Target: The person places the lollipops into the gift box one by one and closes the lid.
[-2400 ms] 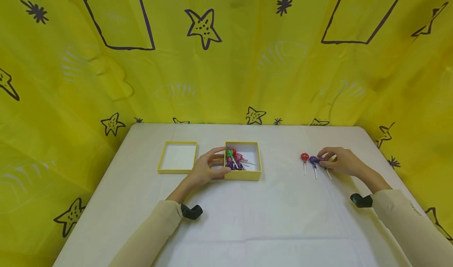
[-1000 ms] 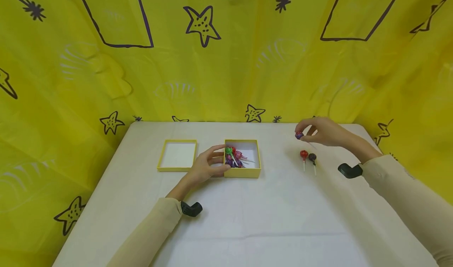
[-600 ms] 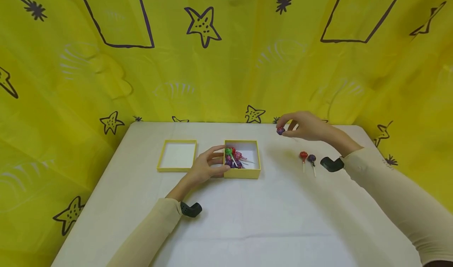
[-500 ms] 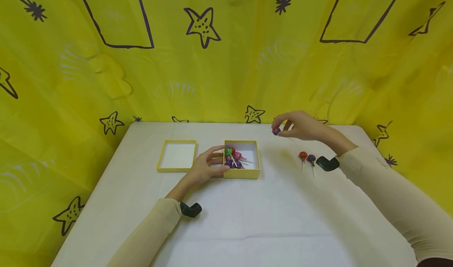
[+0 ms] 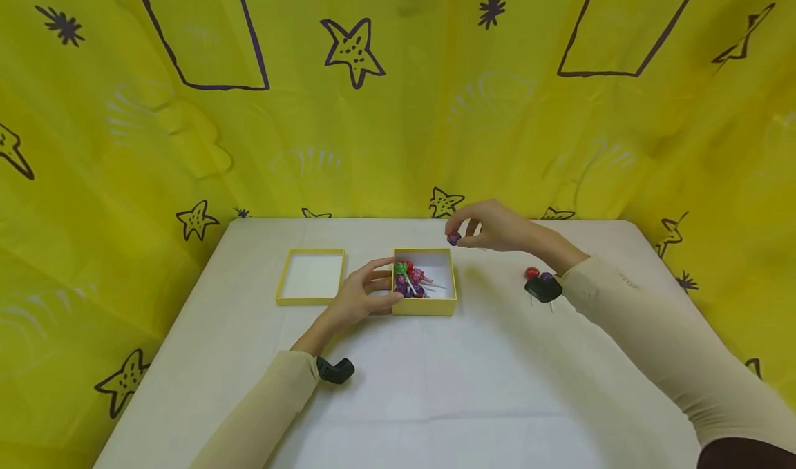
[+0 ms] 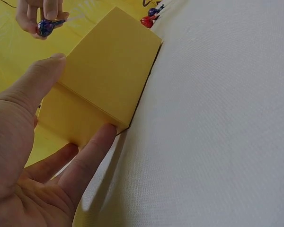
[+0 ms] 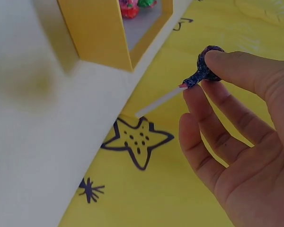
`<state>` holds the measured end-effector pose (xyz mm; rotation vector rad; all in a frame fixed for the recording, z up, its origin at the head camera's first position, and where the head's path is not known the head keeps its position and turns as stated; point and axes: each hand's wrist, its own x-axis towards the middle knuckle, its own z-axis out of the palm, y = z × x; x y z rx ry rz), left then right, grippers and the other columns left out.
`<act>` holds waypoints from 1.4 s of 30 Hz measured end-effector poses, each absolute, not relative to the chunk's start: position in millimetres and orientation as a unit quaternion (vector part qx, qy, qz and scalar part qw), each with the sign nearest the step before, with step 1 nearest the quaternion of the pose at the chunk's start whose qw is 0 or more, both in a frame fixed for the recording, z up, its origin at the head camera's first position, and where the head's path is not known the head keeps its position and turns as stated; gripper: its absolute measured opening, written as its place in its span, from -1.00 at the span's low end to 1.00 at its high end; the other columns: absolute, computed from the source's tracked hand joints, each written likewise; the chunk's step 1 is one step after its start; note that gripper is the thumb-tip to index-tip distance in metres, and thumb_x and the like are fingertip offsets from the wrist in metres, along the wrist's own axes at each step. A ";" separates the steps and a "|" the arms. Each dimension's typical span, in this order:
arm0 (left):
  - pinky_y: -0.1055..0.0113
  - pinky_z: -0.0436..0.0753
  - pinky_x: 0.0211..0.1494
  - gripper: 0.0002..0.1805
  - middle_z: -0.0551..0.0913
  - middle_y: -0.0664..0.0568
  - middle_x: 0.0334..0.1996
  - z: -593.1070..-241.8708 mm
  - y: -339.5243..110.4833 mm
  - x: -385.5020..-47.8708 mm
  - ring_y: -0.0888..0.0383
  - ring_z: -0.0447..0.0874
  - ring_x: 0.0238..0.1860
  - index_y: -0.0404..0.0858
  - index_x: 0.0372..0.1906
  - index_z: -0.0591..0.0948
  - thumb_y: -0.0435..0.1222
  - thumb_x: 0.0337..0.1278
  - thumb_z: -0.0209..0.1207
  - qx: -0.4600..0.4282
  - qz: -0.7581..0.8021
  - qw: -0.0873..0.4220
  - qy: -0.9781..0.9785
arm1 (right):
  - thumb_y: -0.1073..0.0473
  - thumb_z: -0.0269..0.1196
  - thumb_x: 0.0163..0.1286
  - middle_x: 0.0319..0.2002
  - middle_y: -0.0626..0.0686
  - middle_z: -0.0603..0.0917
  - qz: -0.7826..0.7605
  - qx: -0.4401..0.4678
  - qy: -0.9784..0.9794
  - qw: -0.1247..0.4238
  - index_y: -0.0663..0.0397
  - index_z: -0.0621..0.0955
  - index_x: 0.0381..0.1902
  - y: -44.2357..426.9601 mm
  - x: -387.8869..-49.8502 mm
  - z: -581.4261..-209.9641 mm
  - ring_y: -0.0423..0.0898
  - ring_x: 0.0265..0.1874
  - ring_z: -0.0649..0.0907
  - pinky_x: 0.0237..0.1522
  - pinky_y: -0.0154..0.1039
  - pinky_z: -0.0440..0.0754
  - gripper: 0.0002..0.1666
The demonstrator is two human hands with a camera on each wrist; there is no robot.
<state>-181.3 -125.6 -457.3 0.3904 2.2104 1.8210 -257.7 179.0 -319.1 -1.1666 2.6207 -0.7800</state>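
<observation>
My left hand [image 5: 357, 294] holds the yellow box [image 5: 425, 307] at its left side, thumb at the front corner and fingers along the side; in the left wrist view the fingertips [image 6: 106, 132] touch the box wall. Several wrapped lollipops [image 5: 410, 279], green, red, pink and purple, lie toward the left inside it. Just beyond the box's back right corner, my right hand [image 5: 497, 227] pinches a purple lollipop [image 5: 454, 238] by its wrapped head, above the table. Its white stick [image 7: 160, 101] points away from the palm in the right wrist view.
The box's shallow lid [image 5: 311, 275] lies left of my left hand. A red lollipop [image 5: 531, 273] and a purple one lie on the white table [image 5: 485, 379] at right, partly behind my right wrist's black camera [image 5: 544, 289]. A yellow curtain [image 5: 398, 130] stands behind the table.
My right hand has picked up the rightmost of the three lollipops on the table, lifted it and carried it left toward the box. My left hand has stayed at the box.
</observation>
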 end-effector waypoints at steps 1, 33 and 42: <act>0.05 0.67 0.19 -0.15 0.46 -0.22 0.39 -457.7 -125.5 -181.4 -0.15 0.54 0.31 -0.06 0.55 0.34 -0.27 0.19 0.46 0.133 0.626 0.125 0.758 | 0.36 0.42 0.31 -0.06 0.01 0.78 -0.262 -0.395 0.876 0.087 0.06 0.76 -0.06 175.7 -257.4 -321.0 -0.03 -0.23 0.74 -0.25 -0.18 0.76 -0.75; 0.06 0.75 0.04 -0.19 0.43 -0.24 0.40 -459.1 -125.5 -182.2 -0.20 0.51 0.32 -0.01 0.53 0.36 -0.35 0.21 0.43 0.142 0.643 0.129 0.742 | 0.39 0.39 0.34 -0.13 -0.02 0.76 -0.303 -0.450 0.825 0.159 0.12 0.75 -0.09 106.2 -241.0 -381.4 -0.10 -0.22 0.72 -0.09 -0.17 0.73 -0.79; 0.09 0.77 -0.01 -0.19 0.42 -0.21 0.41 -459.1 -126.2 -181.4 -0.17 0.50 0.34 0.03 0.53 0.35 -0.34 0.22 0.43 0.141 0.641 0.132 0.743 | 0.33 0.40 0.36 -0.26 -0.10 0.71 -0.305 -0.449 0.822 0.172 0.01 0.76 -0.12 98.5 -236.5 -394.0 -0.07 -0.29 0.66 -0.18 -0.19 0.71 -0.82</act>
